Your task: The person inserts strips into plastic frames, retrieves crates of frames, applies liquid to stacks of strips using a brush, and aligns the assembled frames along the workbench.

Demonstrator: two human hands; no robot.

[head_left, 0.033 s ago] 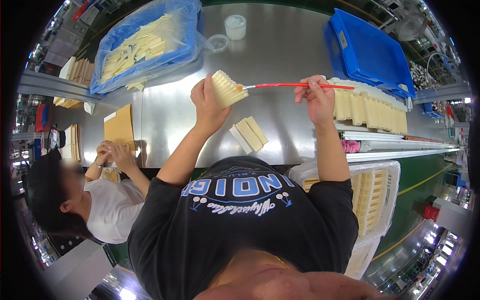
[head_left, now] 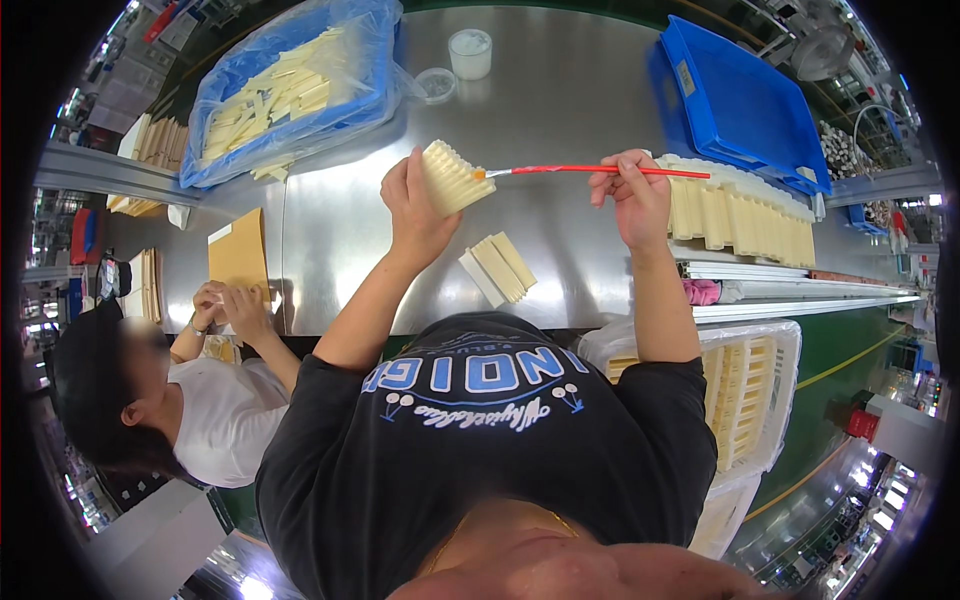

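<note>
My left hand (head_left: pixel 418 210) is closed around a cream-coloured ridged block (head_left: pixel 452 180), holding it tilted above the metal table. Between the fingers of my right hand (head_left: pixel 637 195) is a thin red-handled paintbrush (head_left: pixel 560 169), held level. Its orange bristle tip meets the right edge of the ridged block. A smaller stack of cream ridged pieces (head_left: pixel 500 268) lies on the table below, nearer my body. To the right of my right hand stands a long row of similar cream pieces (head_left: pixel 745 215).
A bag-lined blue bin (head_left: pixel 375 105) at far left holds loose cream strips. Beside it are a jar of white stuff (head_left: pixel 470 55) and a clear lid (head_left: pixel 436 86). A blue tray (head_left: pixel 700 110) sits far right. A co-worker's hands (head_left: pixel 235 308) work at left, near a brown board (head_left: pixel 238 255).
</note>
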